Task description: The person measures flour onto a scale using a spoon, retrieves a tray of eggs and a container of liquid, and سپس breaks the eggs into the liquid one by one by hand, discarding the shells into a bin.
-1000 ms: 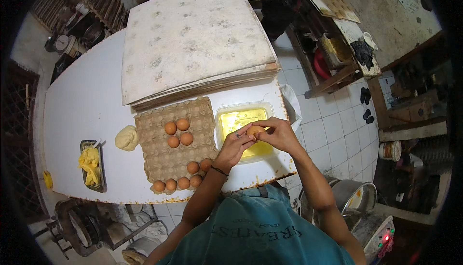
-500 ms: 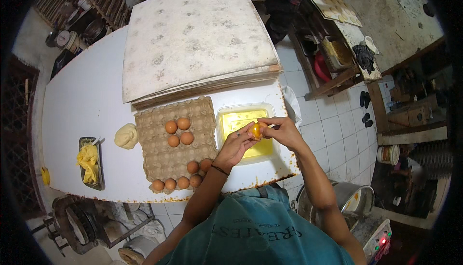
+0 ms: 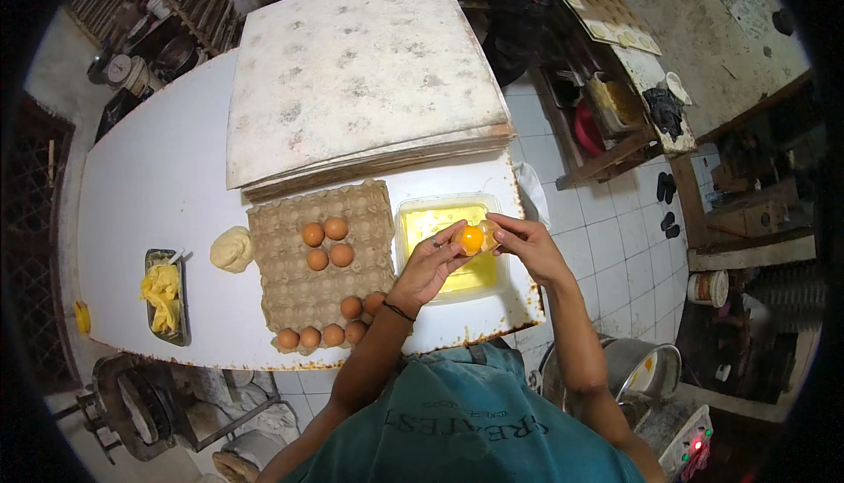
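Observation:
My left hand (image 3: 427, 270) is closed round one half of a cracked eggshell, with an orange egg yolk (image 3: 472, 239) showing at its mouth. Close beside it, my right hand (image 3: 530, 246) pinches the other eggshell half (image 3: 490, 230). Both hands are held above a clear rectangular plastic tub (image 3: 406, 212) containing yellow-tinted liquid. To the left of the tub, a brown cardboard egg tray (image 3: 325, 291) carries several whole brown eggs (image 3: 341, 254), some grouped mid-tray and others along the near edge.
A stack of floured boards (image 3: 360, 79) lies behind the tray. Left on the white table (image 3: 149, 193) are a dough ball (image 3: 231, 249) and a dark pan of yellow fat (image 3: 162, 294). A metal pot (image 3: 655, 362) stands at the lower right. Another person (image 3: 523, 13) works at the back.
The shell halves have parted, and the yolk shows fuller between them. My right hand has moved slightly right. At the back, the other person's arm now reaches farther into view, beside a pale board.

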`<state>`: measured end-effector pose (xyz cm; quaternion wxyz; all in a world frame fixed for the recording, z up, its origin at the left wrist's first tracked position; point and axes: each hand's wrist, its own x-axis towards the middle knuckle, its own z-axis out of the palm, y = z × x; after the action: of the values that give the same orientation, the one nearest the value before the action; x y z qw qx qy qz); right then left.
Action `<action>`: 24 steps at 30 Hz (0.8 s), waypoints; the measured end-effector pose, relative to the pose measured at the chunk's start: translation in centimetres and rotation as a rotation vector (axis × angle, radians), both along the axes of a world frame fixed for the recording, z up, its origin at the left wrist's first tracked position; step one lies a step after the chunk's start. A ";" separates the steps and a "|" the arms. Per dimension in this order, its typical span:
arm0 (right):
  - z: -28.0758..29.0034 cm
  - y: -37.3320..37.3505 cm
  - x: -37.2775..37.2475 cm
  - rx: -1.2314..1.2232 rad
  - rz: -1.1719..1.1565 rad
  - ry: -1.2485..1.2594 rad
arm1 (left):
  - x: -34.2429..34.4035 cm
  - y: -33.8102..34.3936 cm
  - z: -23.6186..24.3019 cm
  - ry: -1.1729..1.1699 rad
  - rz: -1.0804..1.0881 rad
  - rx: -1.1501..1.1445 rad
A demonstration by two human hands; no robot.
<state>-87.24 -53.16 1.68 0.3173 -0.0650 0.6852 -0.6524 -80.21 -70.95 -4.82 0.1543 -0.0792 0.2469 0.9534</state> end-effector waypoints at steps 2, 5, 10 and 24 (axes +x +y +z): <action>-0.3 0.2 0.2 -0.037 -0.019 -0.015 | 0.0 -0.1 0.3 0.000 -0.004 -0.053; -0.5 0.4 0.4 -0.084 -0.036 -0.013 | -0.1 -0.2 1.0 -0.010 -0.005 -0.112; -1.4 0.7 0.7 -0.151 -0.088 -0.049 | -0.2 -0.2 1.6 -0.003 -0.004 -0.182; -4.4 0.3 2.6 -0.489 -0.273 -0.217 | 0.0 -0.2 4.5 -0.040 0.008 -0.306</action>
<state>-84.68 -52.91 -2.69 0.2730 0.0235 0.4720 -0.8379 -80.23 -71.13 -0.36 0.1416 -0.1216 0.3857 0.9035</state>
